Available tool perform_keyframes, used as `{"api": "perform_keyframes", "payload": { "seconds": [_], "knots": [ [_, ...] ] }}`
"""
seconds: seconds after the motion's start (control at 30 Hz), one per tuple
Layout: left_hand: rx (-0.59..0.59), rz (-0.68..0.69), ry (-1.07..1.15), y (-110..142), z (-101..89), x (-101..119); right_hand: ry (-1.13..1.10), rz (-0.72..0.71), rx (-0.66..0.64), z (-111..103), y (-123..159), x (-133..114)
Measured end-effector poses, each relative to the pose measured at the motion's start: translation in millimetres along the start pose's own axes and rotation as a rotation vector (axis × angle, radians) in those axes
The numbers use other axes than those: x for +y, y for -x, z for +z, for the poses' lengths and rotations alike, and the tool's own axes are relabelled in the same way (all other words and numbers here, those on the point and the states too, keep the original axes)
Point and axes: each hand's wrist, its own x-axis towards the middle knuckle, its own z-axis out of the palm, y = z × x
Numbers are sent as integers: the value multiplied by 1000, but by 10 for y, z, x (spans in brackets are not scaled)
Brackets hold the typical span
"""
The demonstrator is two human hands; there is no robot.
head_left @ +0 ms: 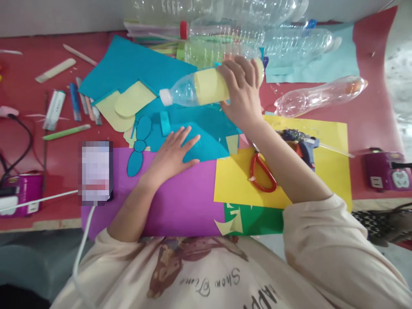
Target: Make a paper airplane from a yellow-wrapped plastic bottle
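Observation:
My right hand (243,92) is wrapped over a clear plastic bottle (183,92) with a white cap and a band of pale yellow paper round its body. The bottle lies on its side, cap to the left. Palm down, my left hand (174,154) rests with spread fingers on blue paper (206,128) and the purple sheet (183,201) below it. Just left of that hand lies a blue paper cutout of joined ovals (139,146). A small folded blue strip (165,123) sits above its fingers. Scissors with red handles (262,174) lie beneath my right forearm.
Several empty bottles (225,30) lie along the back, and another bottle (322,96) is at right. A glue gun (304,148) rests on the yellow sheet (238,184). Markers (54,109) and a phone (95,171) with a white cable are at left. Purple power boxes (388,169) stand at both sides.

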Motion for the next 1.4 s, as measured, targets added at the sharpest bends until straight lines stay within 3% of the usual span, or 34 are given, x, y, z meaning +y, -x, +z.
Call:
{"api": "perform_keyframes", "payload": {
  "seconds": [0.13, 0.23, 0.33, 0.4, 0.57, 0.7, 0.8, 0.87, 1.0, 1.03, 1.1, 1.2, 1.4],
  "knots": [
    [268, -91, 256, 21, -46, -92, -14, -98, 22, -119, 421, 42],
    [480, -209, 557, 10, -108, -3, -42, -254, 19, -133, 711, -5],
    [405, -229, 880, -32, -160, 174, -88, -327, -30, -135, 926, -136],
    [314, -216, 950, -68, -167, 277, -112, -332, -89, -151, 1016, -231],
    [229, -167, 908, -105, -121, 373, -170, -302, -244, -220, 1074, -373],
    [211, -126, 892, -84, -133, 388, -203, -324, -276, -239, 1077, -402],
    [221, -174, 891, -87, -217, 312, -148, -316, -244, -231, 1133, -400],
    [286, -267, 880, -120, -298, 168, -102, -293, -193, -231, 1192, -391],
    [558, -511, 823, -236, -453, -237, -41, -237, -85, -271, 1273, -366],
    [625, -532, 849, -256, -486, -319, -27, -216, -67, -286, 1272, -362],
    [637, -438, 909, -251, -548, -428, -4, -164, -47, -318, 1242, -357],
    [642, -430, 735, -108, -614, -464, 10, -101, -49, -353, 1158, -344],
    [422, -758, 94, 320, -539, -376, -17, 14, -37, -319, 977, -262]
  ]
}}
